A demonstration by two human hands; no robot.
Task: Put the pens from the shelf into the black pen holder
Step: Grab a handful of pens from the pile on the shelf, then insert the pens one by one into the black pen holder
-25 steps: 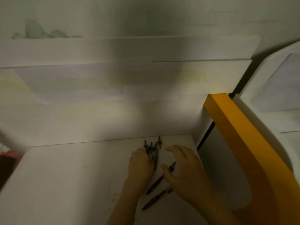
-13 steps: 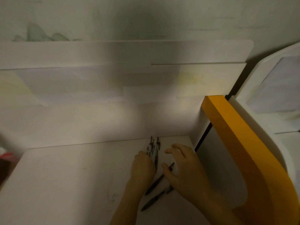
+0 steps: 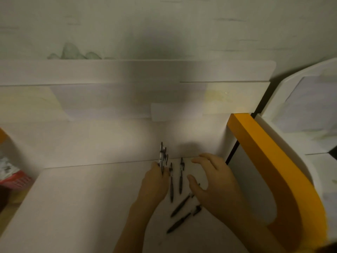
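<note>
My left hand now pinches a small bundle of pens and has tipped them upright, where a second ago they lay fanned flat under my knuckles. Two pens have slipped free and lie side by side just right of it; two more lie slanted lower down. My right hand hovers spread, holding nothing. The white shelf fills the lower frame; I see no black holder, so gathering isn't finished.

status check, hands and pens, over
Left hand grips a bunch of pens, tips up. Right hand open, hovering over four loose pens flat on the shelf. Black pen holder not in view. Nothing blocking.
</note>
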